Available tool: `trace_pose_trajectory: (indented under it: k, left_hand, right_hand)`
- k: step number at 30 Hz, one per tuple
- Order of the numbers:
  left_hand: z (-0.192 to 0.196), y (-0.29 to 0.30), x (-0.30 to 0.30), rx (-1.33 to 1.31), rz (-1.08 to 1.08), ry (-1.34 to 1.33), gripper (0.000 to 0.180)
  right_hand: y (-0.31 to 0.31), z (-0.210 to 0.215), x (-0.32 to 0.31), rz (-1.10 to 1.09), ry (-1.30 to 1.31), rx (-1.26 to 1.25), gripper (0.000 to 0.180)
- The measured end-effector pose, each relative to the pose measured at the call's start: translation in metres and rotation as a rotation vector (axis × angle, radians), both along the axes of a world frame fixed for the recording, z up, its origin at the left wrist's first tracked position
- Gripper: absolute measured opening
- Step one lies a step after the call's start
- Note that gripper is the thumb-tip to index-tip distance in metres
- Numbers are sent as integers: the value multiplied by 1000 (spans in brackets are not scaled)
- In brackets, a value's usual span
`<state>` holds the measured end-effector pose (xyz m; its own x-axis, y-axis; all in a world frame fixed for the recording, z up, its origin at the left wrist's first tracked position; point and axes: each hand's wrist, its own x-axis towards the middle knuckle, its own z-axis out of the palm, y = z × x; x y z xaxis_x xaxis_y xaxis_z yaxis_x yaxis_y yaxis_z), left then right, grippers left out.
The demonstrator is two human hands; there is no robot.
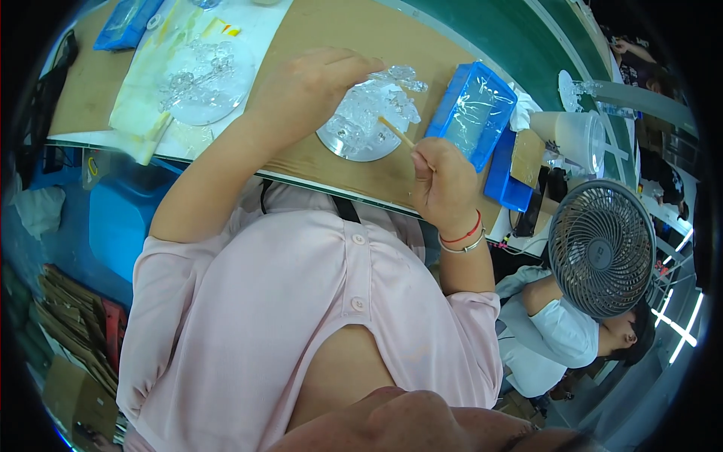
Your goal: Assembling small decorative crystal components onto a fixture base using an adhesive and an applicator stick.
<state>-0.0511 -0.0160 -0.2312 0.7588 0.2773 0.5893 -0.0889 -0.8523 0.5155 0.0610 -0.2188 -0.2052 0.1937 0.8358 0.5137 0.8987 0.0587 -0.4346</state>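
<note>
Clear, glassy crystal ornament (pixel 373 113) sits on a round mirror base (pixel 354 147) on the wooden tabletop (pixel 339 45), and it looks brittle, slick and full of thin projecting bits that would likely snap under pressure. It seems light; the base rim or the thicker lower body is probably the safest place to hold. The left hand (pixel 305 87) rests curled over the ornament's left and top side, its grip closed lightly around the piece. The right hand (pixel 444 184), just to the lower right, pinches a thin wooden stick (pixel 397 132) whose tip touches the ornament. A blue tray (pixel 473 113) lies just beside, to the right.
</note>
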Motion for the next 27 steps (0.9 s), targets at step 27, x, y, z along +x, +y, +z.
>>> trace_pose_trajectory:
  k: [27]
  left_hand:
    - [7, 9, 4, -153, -47, 136, 22]
  right_hand:
    - [-39, -25, 12, -130, 120, 108, 4]
